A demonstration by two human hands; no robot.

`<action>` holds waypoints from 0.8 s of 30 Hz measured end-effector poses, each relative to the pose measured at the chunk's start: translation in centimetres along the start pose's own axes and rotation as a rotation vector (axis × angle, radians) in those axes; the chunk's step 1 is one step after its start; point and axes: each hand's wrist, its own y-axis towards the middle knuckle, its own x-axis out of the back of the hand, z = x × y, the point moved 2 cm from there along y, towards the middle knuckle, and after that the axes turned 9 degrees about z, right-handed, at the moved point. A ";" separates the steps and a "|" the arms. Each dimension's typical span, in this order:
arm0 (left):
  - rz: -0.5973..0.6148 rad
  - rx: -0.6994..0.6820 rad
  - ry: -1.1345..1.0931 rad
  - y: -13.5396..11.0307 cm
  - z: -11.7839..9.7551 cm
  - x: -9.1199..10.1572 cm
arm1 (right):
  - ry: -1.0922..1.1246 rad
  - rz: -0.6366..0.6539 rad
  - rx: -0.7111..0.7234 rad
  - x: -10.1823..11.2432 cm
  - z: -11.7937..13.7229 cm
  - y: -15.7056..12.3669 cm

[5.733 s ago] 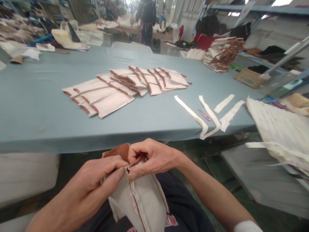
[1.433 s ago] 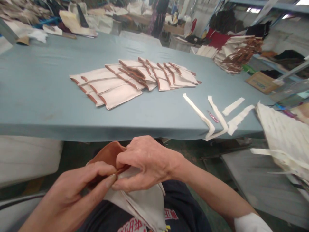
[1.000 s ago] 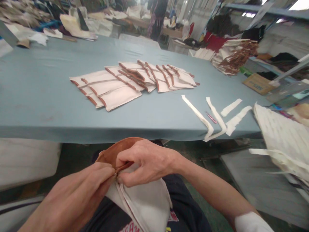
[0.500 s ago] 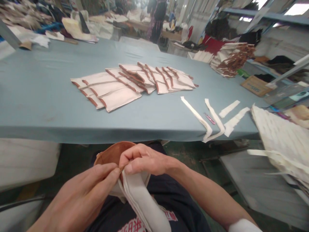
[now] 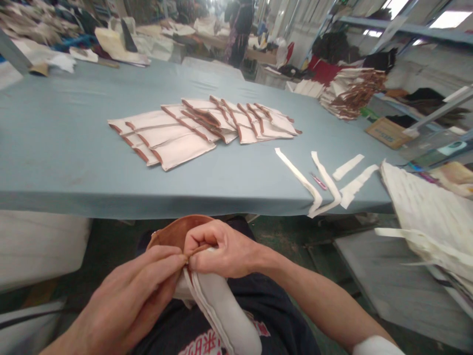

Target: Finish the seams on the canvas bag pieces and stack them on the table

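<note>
Over my lap is a sewn piece of white cloth with a brown lining, its seam edge running down toward me. My left hand pinches that seam edge with thumb and fingertips. Right against it, my right hand is closed on the same edge, thumb on top and fingers curled. The brown part of the piece bulges up behind both hands. Fingertips cover the exact spot being gripped.
On the blue-grey table lie several overlapping white pouches with brown edges. White strips and a small pink tool lie at the right. Beyond them stand a stack of pieces and a cardboard box.
My right fingers have curled tighter over the cloth edge, and my left fingertips have shifted slightly along with them. The things on the table have stayed put.
</note>
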 end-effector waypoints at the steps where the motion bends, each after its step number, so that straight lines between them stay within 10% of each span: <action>1: -0.019 -0.061 0.044 0.1 -0.5 0.1 | -0.070 -0.017 0.057 -0.1 0.3 -0.1; 11: 0.241 -0.072 -0.088 1.2 0.2 0.8 | -0.422 -0.135 0.197 -0.4 0.5 -1.1; 19: 0.112 -0.001 0.023 -0.5 0.7 -0.3 | -0.178 -0.129 0.302 -1.4 0.7 -1.6; 24: 0.235 -0.203 0.056 0.4 0.5 0.5 | -0.393 -0.196 0.364 -0.9 1.1 -1.5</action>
